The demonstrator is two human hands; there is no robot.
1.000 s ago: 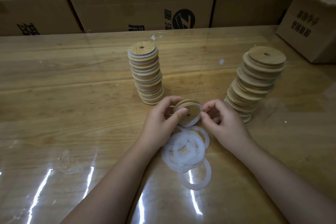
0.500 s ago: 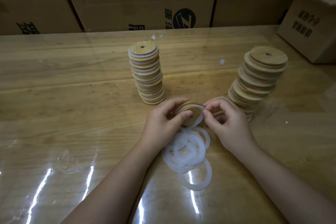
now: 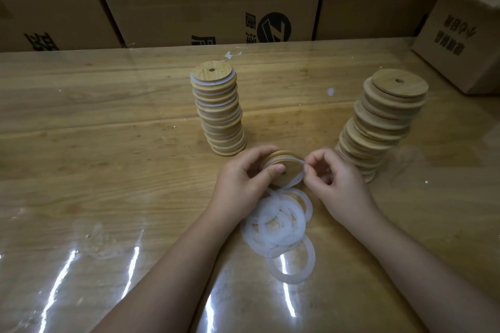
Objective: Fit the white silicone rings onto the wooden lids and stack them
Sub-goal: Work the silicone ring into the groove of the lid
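One head-worn wide-angle view, looking forward and down.
It faces across the tabletop (image 3: 108, 149) from the person's side. It sits close above the left hand (image 3: 240, 184) and right hand (image 3: 338, 186), which lie at lower centre. The stacked cardboard boxes (image 3: 211, 13) behind the far edge fill the top of the frame.

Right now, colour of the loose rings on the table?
Loose rings: translucent white, best seen in the head view.
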